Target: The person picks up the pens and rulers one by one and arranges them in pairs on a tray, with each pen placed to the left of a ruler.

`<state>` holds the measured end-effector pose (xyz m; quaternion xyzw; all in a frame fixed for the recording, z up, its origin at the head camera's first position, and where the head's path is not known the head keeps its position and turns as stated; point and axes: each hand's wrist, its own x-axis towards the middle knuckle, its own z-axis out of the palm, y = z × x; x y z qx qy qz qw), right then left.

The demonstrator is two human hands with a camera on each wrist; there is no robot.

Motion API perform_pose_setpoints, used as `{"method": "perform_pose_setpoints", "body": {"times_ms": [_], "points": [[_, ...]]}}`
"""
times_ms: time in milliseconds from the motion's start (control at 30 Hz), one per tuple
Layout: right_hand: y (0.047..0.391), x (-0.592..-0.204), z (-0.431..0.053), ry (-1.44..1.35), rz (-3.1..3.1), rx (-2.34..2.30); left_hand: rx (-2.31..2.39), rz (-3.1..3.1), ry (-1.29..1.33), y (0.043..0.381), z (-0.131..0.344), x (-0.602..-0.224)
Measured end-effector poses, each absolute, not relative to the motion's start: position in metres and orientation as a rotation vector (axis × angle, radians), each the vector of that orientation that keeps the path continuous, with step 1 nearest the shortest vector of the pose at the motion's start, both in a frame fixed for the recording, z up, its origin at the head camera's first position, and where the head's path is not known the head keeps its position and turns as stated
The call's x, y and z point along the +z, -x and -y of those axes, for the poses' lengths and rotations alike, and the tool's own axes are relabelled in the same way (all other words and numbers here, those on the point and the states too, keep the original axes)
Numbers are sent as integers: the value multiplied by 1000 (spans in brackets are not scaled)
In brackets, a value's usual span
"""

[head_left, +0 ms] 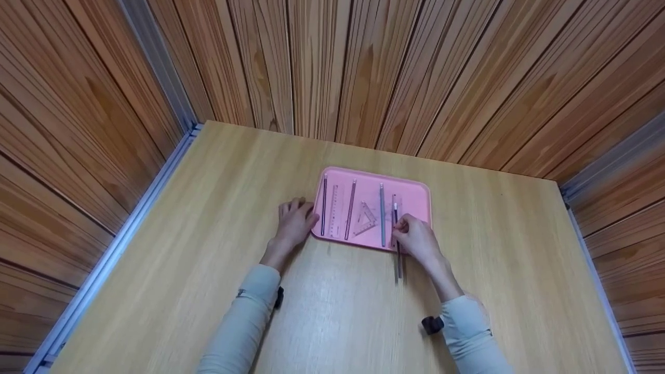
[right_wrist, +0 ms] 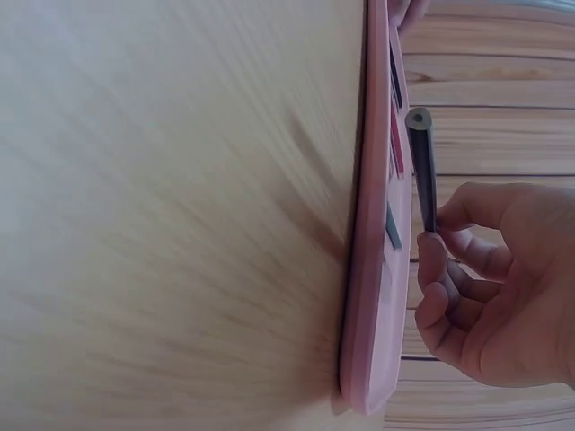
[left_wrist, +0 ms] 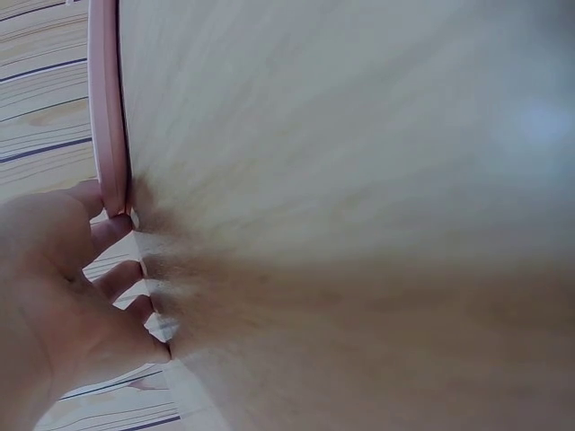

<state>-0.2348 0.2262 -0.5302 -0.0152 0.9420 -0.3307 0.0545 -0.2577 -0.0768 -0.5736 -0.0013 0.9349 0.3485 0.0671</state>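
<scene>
My left hand (head_left: pixel 294 223) is at the near left corner of a pink tray (head_left: pixel 373 246). In the left wrist view, its thumb and forefinger hold the tray's rim (left_wrist: pixel 106 108), the other fingertips on the table. My right hand (head_left: pixel 418 239) pinches a dark pencil (right_wrist: pixel 422 171) between thumb and fingers over the tray's right part. The pencil's flat end points toward me, past the near rim. From left to right in the tray lie a dark pencil (head_left: pixel 324 205), a clear ruler (head_left: pixel 334 213), a dark red pencil (head_left: pixel 350 209), a clear set square (head_left: pixel 366 221) and a teal pencil (head_left: pixel 383 215).
Another clear ruler-like strip (head_left: pixel 397 199) lies at the tray's right, partly behind the right hand and held pencil. The tray sits on a light wooden table (head_left: pixel 332 311). Wood-panelled walls (head_left: pixel 322 72) stand behind and at both sides, with metal rails (head_left: pixel 119 223) along the edges.
</scene>
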Motion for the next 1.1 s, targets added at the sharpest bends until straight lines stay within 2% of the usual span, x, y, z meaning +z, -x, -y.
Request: {"method": "perform_pose_setpoints", "body": {"times_ms": [333,1100], "points": [[254,-526,-241,19,-2880,-998,1026,-2837,8,260,76,-573],[280,-545,-254,-131,-2831,-992,1057,-2824,-1,260,77,-577]]}}
